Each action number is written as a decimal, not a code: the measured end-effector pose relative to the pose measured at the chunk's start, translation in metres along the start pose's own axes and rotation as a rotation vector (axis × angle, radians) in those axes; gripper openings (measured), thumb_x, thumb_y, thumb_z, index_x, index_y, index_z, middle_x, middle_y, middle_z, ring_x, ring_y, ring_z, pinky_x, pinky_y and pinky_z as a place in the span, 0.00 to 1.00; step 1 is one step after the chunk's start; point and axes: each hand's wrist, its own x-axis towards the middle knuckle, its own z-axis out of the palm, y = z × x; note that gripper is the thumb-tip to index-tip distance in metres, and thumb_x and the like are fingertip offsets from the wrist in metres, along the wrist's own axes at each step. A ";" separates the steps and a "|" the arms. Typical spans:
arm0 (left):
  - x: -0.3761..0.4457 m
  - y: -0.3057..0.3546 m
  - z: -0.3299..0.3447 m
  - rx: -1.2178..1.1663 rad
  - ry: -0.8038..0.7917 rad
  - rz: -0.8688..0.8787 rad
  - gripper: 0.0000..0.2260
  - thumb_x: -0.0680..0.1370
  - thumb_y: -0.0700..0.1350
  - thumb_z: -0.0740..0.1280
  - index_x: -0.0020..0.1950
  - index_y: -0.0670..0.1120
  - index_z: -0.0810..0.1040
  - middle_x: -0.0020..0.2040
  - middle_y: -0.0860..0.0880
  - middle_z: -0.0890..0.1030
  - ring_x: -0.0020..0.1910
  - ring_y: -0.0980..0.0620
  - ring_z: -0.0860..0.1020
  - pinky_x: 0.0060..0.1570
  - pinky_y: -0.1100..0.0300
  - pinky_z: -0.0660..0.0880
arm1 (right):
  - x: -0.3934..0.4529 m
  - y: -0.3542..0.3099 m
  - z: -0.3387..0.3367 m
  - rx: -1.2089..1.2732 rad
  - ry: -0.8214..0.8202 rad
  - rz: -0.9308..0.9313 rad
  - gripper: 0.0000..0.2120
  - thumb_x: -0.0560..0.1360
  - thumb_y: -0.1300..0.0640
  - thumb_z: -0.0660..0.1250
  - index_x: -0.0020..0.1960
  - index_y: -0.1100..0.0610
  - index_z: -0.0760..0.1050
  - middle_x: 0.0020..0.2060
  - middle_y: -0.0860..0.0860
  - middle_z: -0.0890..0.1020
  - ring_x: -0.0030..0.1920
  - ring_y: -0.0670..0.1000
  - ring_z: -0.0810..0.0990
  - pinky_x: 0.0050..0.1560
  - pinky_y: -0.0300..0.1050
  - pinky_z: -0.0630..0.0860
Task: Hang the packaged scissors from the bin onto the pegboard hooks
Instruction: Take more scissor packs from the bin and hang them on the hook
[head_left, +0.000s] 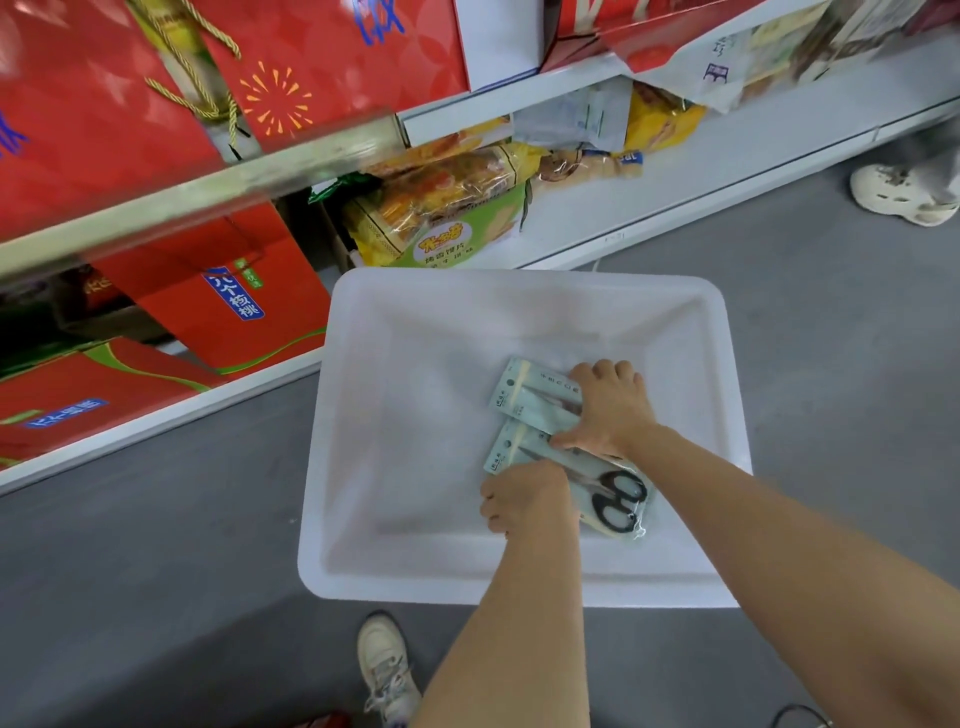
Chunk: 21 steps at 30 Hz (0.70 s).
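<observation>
A white plastic bin (395, 415) sits on the grey floor below me. Two packs of scissors on pale green cards lie at its bottom right. The nearer pack (608, 493) shows black handles and steel blades. My left hand (524, 499) is closed around that pack's left edge. The farther pack (530, 397) lies just behind it, and my right hand (610, 408) presses down on its right part, fingers curled over the card, thumb reaching the nearer pack. No pegboard or hooks are in view.
Low white shelves run along the left and back with red gift boxes (223, 306) and yellow snack bags (441, 208). My shoe (387, 670) stands at the bin's near edge. Another person's white shoe (904, 195) is at the far right.
</observation>
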 end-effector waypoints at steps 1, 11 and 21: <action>0.003 0.002 -0.001 -0.008 -0.006 0.014 0.27 0.72 0.45 0.70 0.68 0.40 0.68 0.67 0.39 0.72 0.65 0.39 0.72 0.64 0.48 0.72 | 0.000 -0.001 0.001 0.011 0.005 0.005 0.45 0.58 0.33 0.73 0.68 0.53 0.64 0.60 0.54 0.69 0.60 0.58 0.66 0.62 0.52 0.65; 0.002 0.022 -0.062 -0.160 0.152 0.351 0.01 0.76 0.45 0.70 0.46 0.49 0.79 0.44 0.47 0.83 0.42 0.44 0.82 0.45 0.53 0.80 | -0.012 -0.018 -0.019 0.559 -0.036 0.112 0.43 0.57 0.41 0.80 0.64 0.51 0.64 0.54 0.48 0.77 0.50 0.52 0.78 0.53 0.52 0.77; -0.089 0.097 -0.184 -0.438 0.148 0.967 0.04 0.81 0.47 0.62 0.55 0.53 0.73 0.48 0.53 0.80 0.50 0.48 0.79 0.55 0.48 0.77 | -0.054 -0.103 -0.125 1.286 0.129 -0.014 0.28 0.70 0.59 0.75 0.67 0.48 0.71 0.47 0.50 0.81 0.46 0.51 0.82 0.42 0.39 0.76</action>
